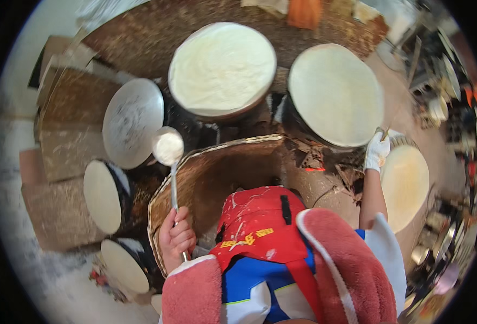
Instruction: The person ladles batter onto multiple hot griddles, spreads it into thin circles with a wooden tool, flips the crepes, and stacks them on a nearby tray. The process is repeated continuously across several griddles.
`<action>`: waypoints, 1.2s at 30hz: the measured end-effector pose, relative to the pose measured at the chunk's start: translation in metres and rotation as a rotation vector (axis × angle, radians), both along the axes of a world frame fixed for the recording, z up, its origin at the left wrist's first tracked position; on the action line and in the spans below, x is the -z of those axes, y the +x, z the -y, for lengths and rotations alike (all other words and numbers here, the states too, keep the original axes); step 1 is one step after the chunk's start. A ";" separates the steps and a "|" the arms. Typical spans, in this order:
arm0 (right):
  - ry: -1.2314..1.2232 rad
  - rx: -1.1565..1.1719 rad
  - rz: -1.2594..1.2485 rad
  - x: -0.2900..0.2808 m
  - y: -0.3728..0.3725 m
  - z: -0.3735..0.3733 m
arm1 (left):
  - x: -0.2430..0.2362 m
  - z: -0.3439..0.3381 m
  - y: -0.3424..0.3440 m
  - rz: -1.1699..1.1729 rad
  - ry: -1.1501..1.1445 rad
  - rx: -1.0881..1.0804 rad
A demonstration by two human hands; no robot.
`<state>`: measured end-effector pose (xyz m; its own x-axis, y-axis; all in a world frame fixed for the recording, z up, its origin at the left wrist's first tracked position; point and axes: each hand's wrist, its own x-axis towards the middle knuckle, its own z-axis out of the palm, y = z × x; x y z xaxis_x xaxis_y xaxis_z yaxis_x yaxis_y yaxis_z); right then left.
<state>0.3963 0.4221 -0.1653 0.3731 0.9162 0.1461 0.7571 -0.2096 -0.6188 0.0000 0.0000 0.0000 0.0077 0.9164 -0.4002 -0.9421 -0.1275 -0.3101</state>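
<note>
Both hands are working at once in the head view. Gripping the thin metal handle near its lower end, the bare left hand (177, 237) is closing its fingers firmly around a long steel ladle (170, 162). That ladle is pointing up and away from the body, and its round bowl, filled with pale white batter, is hovering just beside the grey bare round griddle plate (133, 121) on the left, over the dark gap in front of it. Wearing a white cloth glove, the right hand (377, 151) is reaching out to the right and pinching a thin wooden stick (392, 123), which is slanting up over the edge of the right-hand round griddle covered with a thin pale crepe sheet (335, 94). Straight ahead, a third round griddle spread with creamy white batter (222, 69) is sitting between the two others. Just beyond the gloved hand, a flat pale round sheet (406, 186) is lying to the lower right. Two smaller pale round plates (102, 195) are standing at the left, below the grey one. Closest to the body, a large woven brown basket-like tub (233, 162) is sitting in front of the red apron (260, 224), with pink padded sleeves (192, 291) covering the forearms.
</note>
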 end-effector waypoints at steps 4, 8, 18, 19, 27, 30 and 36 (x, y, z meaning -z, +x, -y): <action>0.025 -0.726 -0.111 -0.029 -0.137 0.041 | -0.010 0.003 0.002 0.049 0.101 -0.174; -0.010 -1.118 -0.052 -0.045 -0.268 0.091 | -0.030 0.036 -0.014 -0.339 0.200 -0.292; -0.071 -1.465 0.454 -0.043 -0.431 0.095 | -0.013 0.072 -0.069 -0.142 -0.109 -0.088; -0.069 -1.436 0.421 -0.050 -0.434 0.088 | -0.007 0.071 -0.071 -0.110 -0.102 -0.090; 0.149 -0.863 0.045 -0.176 -0.375 -0.073 | -0.002 0.061 -0.077 -0.202 -0.161 -0.069; 0.308 -0.698 -0.246 -0.237 -0.270 -0.107 | -0.005 0.041 -0.069 -0.217 -0.124 0.007; 0.294 -0.229 -1.031 -0.311 -0.026 -0.063 | -0.009 -0.026 -0.042 -0.115 -0.056 0.226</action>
<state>0.3702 0.4851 0.1461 0.2671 0.9599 0.0856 -0.1507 0.1293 -0.9801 -0.0421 0.0260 0.0090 0.1615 0.8730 -0.4602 -0.9772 0.0764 -0.1981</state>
